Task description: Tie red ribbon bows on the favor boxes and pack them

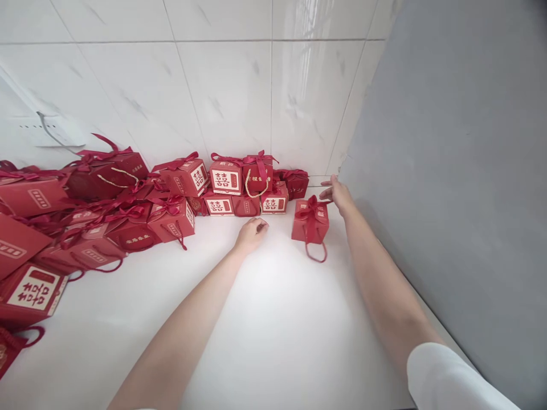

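Note:
A single red gift box (310,222) with a ribbon bow on top and a cord handle loop lying in front stands on the white table (273,319). My right hand (339,196) is just beyond its right rear corner, fingers spread apart, close to one end of the ribbon; nothing shows in its grasp. To the left of that box, my left hand (252,234) rests low over the tabletop with its fingers curled in, and I see nothing in them. Right behind it is a two-high row of red gift boxes (226,177), some with white double-happiness labels.
Many more red gift boxes (92,247) are heaped along the left side. Behind the table rises a white tiled wall (222,97), with a socket strip and grey cable (51,132) at left. A grey panel (461,171) borders the right side.

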`<state>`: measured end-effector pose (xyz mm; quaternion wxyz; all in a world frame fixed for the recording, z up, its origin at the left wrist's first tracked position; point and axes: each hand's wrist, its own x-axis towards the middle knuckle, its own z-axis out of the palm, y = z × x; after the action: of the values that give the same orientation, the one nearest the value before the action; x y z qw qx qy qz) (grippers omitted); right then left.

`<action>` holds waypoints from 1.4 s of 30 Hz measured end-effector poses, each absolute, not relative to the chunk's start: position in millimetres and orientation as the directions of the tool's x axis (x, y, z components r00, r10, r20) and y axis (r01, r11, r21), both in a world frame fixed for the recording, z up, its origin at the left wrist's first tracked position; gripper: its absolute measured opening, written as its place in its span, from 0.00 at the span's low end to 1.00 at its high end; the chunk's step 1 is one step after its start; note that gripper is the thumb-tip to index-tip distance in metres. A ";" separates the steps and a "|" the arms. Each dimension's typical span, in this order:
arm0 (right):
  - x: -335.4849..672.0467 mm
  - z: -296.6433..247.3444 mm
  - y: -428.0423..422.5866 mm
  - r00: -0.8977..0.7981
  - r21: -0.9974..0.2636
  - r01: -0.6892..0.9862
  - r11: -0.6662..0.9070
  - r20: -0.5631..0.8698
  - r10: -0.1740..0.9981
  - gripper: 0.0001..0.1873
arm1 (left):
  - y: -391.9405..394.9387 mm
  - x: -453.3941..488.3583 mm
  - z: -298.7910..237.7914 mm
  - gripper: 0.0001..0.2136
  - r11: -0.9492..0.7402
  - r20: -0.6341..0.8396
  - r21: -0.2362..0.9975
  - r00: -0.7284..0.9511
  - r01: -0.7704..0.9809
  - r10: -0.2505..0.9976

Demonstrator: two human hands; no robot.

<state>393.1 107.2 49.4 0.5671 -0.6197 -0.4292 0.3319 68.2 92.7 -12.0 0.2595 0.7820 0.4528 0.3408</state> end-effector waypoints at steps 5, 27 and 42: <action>374.4 63.5 69.4 0.308 -0.992 0.081 -0.100 -0.071 0.949 0.24 | 87.5 66.6 -8.3 0.09 -0.365 0.241 0.820 0.314 0.440 0.918; 240.4 62.2 -105.6 -0.339 -0.885 0.202 0.420 0.339 0.878 0.31 | -33.5 -4.6 97.4 0.22 -0.280 0.158 0.939 0.475 0.198 0.866; 226.5 49.0 -104.8 -0.045 -0.866 0.332 0.374 0.382 0.923 0.06 | -45.1 10.7 83.5 0.05 -0.355 0.101 0.885 0.622 0.301 0.777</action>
<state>226.5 -104.8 49.0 0.5015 -0.4755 -0.6601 0.2944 10.7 -45.1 83.5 0.4505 0.7797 0.3454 0.2642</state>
